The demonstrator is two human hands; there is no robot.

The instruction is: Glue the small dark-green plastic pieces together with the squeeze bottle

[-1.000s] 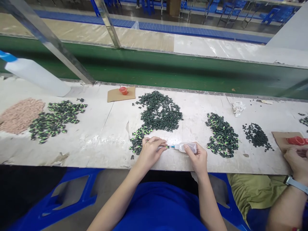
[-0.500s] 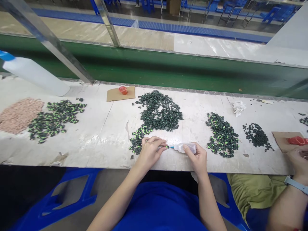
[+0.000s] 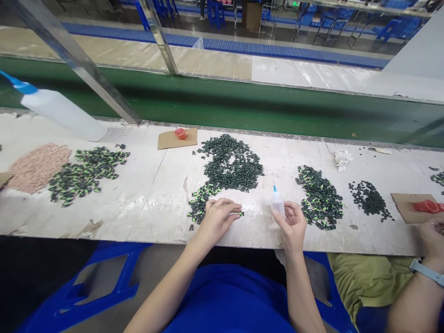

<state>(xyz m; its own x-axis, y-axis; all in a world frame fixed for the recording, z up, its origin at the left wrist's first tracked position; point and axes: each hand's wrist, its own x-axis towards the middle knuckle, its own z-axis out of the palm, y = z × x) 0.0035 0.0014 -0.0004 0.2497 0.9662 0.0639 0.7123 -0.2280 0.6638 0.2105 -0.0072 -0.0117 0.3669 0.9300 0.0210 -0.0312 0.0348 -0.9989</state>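
1. While the right hand point(image 3: 293, 222) curls round a squeeze bottle point(image 3: 277, 204), thumb and fingers closed on its lower body and its blue tip pointing up, the left hand point(image 3: 218, 215) lies knuckles-up on the table point(image 3: 138, 203). Its fingertips are pinched on what looks like a dark piece point(image 3: 240, 213) with a green mark, though it is too small to be sure.
2. Held upright over the near edge of the table, the bottle looks light and soft-walled. A hard squeeze would likely push liquid out, so the lower body is the safer hold. The piece seems stiff, tiny and easy to drop, best pinched by its sides.
3. At the right edge, a co-worker's hand point(image 3: 432, 231) rests near a scrap of cardboard point(image 3: 402, 203).
4. Just beyond the left hand lies a green-marked heap point(image 3: 200, 203), then a broad dark heap point(image 3: 231, 162). A mixed heap point(image 3: 321, 196) lies right of the bottle.
5. Pale and scuffed, the table has a torn covering. Far left are a pink heap point(image 3: 38, 166) and a big white bottle point(image 3: 64, 114).
6. Behind the table runs a green belt point(image 3: 243, 101), with blue chairs point(image 3: 391, 21) beyond.
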